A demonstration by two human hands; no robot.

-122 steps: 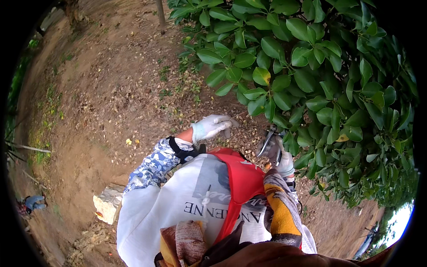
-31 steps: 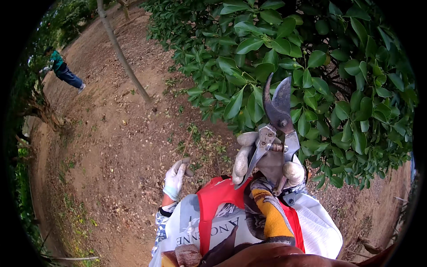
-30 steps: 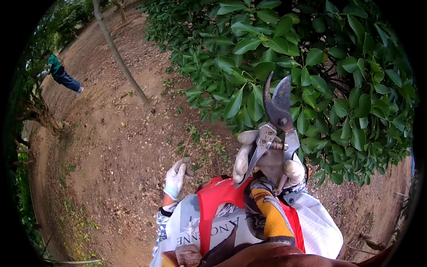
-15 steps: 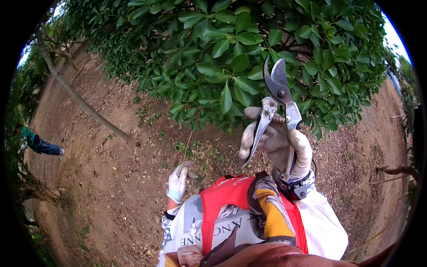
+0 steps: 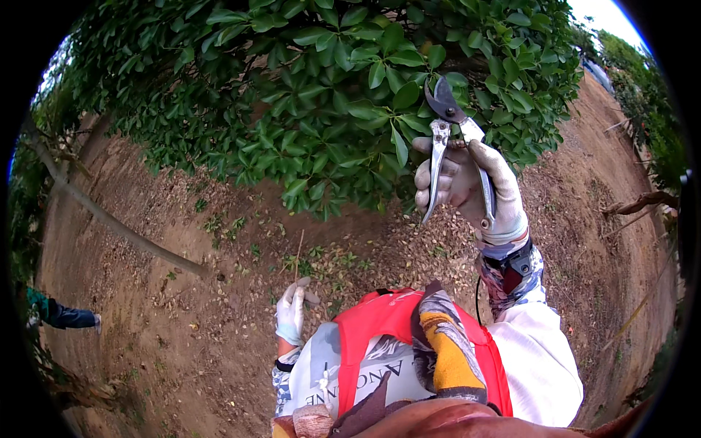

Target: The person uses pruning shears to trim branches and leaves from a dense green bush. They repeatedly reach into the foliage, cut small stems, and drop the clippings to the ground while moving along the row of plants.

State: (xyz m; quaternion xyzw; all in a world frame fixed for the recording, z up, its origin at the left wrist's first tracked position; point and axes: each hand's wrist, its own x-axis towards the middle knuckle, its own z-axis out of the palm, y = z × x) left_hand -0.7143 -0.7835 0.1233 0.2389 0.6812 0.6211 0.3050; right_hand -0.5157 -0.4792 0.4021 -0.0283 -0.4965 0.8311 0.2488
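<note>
My gloved right hand (image 5: 504, 191) grips pruning shears (image 5: 447, 109), one handle along the palm and the other by the fingers. The handles are spread and the blades part at the tip, against the leaves of a dense green bush (image 5: 321, 109). I cannot make out a stem between the blades. Lower and to the left, my gloved left hand (image 5: 290, 312) pinches a thin brown twig (image 5: 299, 252), which points up toward the bush's lower edge.
A slender leaning trunk (image 5: 131, 232) crosses the bare soil on the left. Beyond it, at the far left, is a person in dark trousers (image 5: 69, 315). A dry branch (image 5: 639, 203) sticks in from the right. Fallen leaves (image 5: 350, 263) and small weeds cover the ground below the bush.
My right hand has reached farther out with the shears, and its forearm is more extended. The left hand keeps the twig, nearly in place. The whole view has shifted slightly.
</note>
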